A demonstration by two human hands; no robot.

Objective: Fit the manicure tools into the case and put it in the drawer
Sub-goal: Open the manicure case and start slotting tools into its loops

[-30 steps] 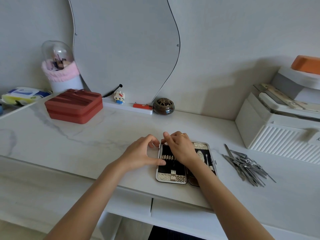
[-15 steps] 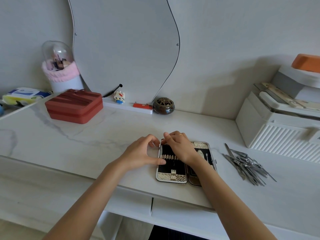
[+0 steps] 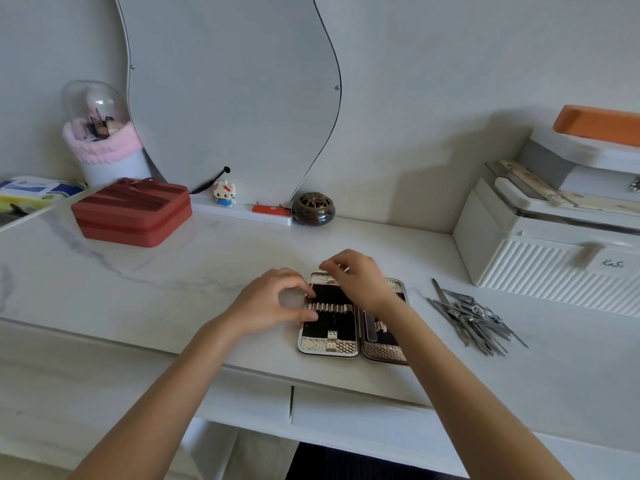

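Open case (image 3: pixel 328 327) flat near the front edge of the white tabletop (image 3: pixel 173 278), both hands on it.
Left hand (image 3: pixel 266 301): fingers curled, thumb and fingertips touching case's left edge. Right hand (image 3: pixel 360 278): fingers bent over case's far end; grip unclear. Manicure tools (image 3: pixel 471 317) piled well right of case, untouched.
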